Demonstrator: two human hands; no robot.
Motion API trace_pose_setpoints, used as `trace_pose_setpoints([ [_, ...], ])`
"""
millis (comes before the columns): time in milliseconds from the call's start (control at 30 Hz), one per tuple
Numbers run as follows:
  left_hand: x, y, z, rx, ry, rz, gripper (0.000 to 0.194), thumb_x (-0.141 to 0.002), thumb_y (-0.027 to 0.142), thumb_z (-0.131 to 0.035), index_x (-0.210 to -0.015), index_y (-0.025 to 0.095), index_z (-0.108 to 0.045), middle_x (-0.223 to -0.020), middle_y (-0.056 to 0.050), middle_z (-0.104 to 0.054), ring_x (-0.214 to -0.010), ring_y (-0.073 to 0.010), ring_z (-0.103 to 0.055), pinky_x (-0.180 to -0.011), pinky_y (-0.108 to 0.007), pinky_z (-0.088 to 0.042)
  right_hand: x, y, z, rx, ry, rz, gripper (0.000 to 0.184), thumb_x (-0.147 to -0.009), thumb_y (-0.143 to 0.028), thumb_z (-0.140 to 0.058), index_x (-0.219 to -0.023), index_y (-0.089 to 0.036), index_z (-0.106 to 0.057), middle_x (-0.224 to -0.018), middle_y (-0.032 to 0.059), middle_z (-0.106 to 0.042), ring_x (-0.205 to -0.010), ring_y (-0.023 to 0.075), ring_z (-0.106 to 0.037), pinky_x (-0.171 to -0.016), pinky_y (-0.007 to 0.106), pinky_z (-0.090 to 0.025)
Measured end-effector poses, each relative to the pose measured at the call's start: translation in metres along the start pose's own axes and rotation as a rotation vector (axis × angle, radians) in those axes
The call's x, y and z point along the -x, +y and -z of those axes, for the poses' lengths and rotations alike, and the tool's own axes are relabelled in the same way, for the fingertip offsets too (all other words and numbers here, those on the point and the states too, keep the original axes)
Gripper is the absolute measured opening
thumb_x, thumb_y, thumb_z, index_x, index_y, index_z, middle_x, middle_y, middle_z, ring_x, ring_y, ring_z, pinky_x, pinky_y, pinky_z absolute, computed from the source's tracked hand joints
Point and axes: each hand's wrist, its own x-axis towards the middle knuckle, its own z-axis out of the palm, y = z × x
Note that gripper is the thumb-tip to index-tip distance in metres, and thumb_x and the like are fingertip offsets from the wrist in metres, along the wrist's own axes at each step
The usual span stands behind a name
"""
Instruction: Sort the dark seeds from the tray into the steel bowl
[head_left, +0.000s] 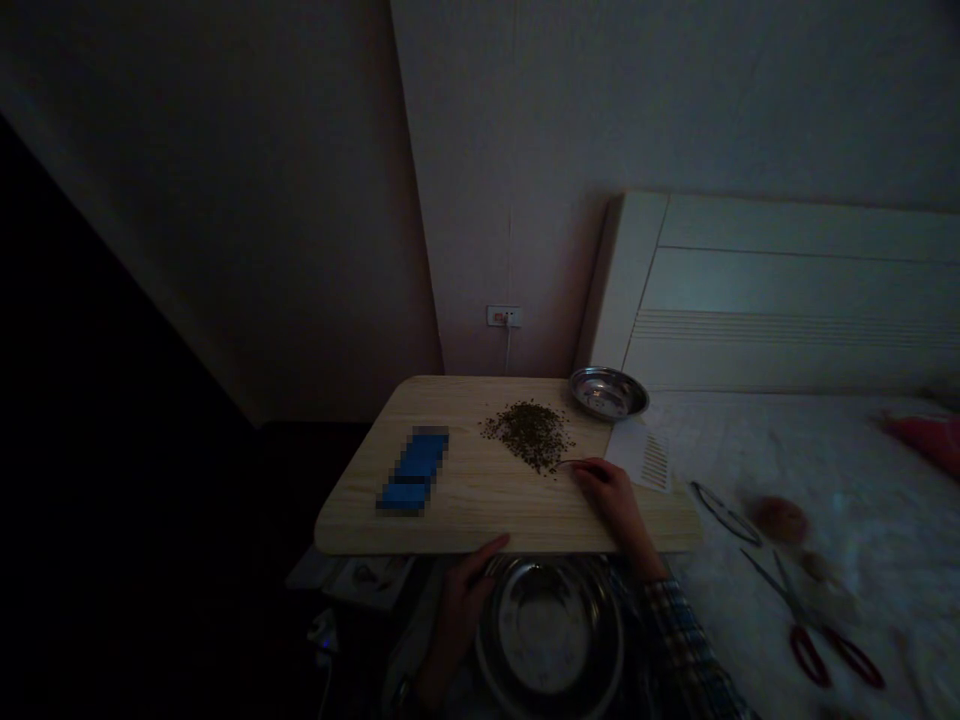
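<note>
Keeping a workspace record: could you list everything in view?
table: 1, pale wood, centre
bits: many, brown, table
bowl: 1, silver, table's far corner
basin: 1, silver, below table edge
blurred item: 1, blue, table's left
sheet: 1, white, table's right
bed: 1, white, right
scissors: 1, red handles, bed
curved item: 1, dark, bed
round item: 1, reddish, bed
possible cloth: 1, red, bed's far right
headboard: 1, pale, behind bed
socket: 1, white, wall
items under table: several, dim
thin tool: 1, dark, beside bits
left hand: 1, bare, table edge
right hand: 1, plaid sleeve, holding thin tool
</note>
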Motion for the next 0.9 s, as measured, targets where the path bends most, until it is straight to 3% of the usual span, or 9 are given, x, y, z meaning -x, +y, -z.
trace_pose_setpoints([
  [167,0.0005,-0.0027,0.0001,-0.005,0.006,-0.005,0.040,-0.071,0.014,-0.049,-0.107,0.021,-0.064,-0.114,-0.003,-0.064,-0.110,-0.0209,-0.055,-0.102,-0.037,-0.037,0.0060,-0.0009,0.0022,-0.004,-0.062,0.004,0.019,-0.075,-0.029,-0.058,-0.088,-0.018,-0.066,-0.087,0.0056,-0.069,-0.080,0.0196,-0.062,-0.075,0.031,-0.046],
  [533,0.0011,0.0016,-0.0014,-0.032,0.021,0.004,0.037,-0.073,0.018,-0.050,-0.107,0.023,-0.064,-0.115,-0.003,-0.064,-0.110,-0.0208,-0.056,-0.102,-0.038,-0.037,0.0065,0.0020,0.0001,0.082,-0.017,0.021,0.019,-0.076,-0.032,-0.056,-0.087,-0.018,-0.065,-0.086,0.0062,-0.068,-0.080,0.0202,-0.061,-0.076,0.032,-0.046],
  [900,0.0010,0.0047,-0.0011,-0.036,0.012,-0.001,0.039,-0.071,0.015,-0.050,-0.107,0.022,-0.064,-0.114,-0.002,-0.064,-0.110,-0.0207,-0.055,-0.102,-0.037,-0.037,0.0076,-0.0050,0.0008,0.059,-0.080,0.026,0.019,-0.075,-0.029,-0.055,-0.088,-0.018,-0.065,-0.086,0.0053,-0.068,-0.080,0.0190,-0.061,-0.075,0.031,-0.046],
])
